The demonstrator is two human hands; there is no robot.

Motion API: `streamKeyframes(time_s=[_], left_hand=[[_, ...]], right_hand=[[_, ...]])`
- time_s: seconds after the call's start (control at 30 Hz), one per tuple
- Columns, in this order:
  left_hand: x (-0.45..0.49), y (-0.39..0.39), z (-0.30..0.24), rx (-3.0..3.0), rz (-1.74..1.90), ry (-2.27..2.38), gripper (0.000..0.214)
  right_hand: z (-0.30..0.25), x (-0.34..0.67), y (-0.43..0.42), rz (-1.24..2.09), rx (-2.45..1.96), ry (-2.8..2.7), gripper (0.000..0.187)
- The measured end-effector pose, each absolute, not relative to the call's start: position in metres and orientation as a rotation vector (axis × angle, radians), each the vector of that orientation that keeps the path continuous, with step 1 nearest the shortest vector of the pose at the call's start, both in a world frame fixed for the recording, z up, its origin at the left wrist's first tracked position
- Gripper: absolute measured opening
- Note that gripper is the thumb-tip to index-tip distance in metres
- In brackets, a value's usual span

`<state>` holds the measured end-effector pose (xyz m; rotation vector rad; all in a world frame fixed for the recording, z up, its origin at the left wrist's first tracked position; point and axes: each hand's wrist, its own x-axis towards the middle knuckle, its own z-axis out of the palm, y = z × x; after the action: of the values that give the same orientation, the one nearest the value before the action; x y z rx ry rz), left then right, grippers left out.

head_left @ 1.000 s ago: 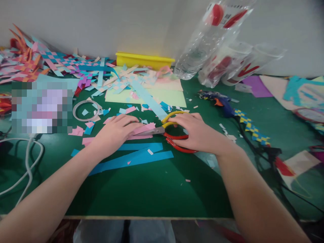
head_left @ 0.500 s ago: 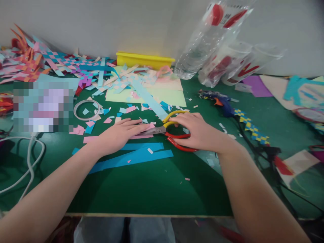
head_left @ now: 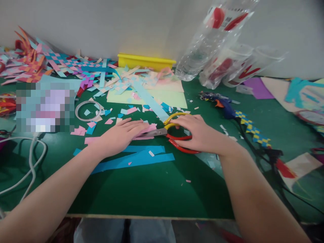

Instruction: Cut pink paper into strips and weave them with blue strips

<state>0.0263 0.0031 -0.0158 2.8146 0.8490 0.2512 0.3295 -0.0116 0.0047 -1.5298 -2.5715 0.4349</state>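
Over the last second I've seen the left hand (head_left: 118, 137) go from bent fingers to a flatter, outstretched pose at mid-frame, covering part of the pink paper (head_left: 152, 127); whether its thumb pinches anything I can't tell from here. Just right of centre, the right hand (head_left: 201, 133) curls partway round the spread handles of the scissors (head_left: 162, 132), whose blades point left, so I'd judge the paper is being steadied beside them, above the blue strips (head_left: 144, 160).
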Motion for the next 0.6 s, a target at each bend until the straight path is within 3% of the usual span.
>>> streamKeyframes(time_s=[0.17,0.6], left_hand=[[0.0266,0.0038,-0.014,3.023,0.476,0.87,0.035],[0.0268,0.0012,-0.0091,3.114,0.35,0.988,0.028]], right_hand=[[0.0041,0.3328,-0.0104,0.365,-1.551,-2.559,0.053],[0.0031,0.331,-0.0094,0.334,-1.618,-2.502,0.055]])
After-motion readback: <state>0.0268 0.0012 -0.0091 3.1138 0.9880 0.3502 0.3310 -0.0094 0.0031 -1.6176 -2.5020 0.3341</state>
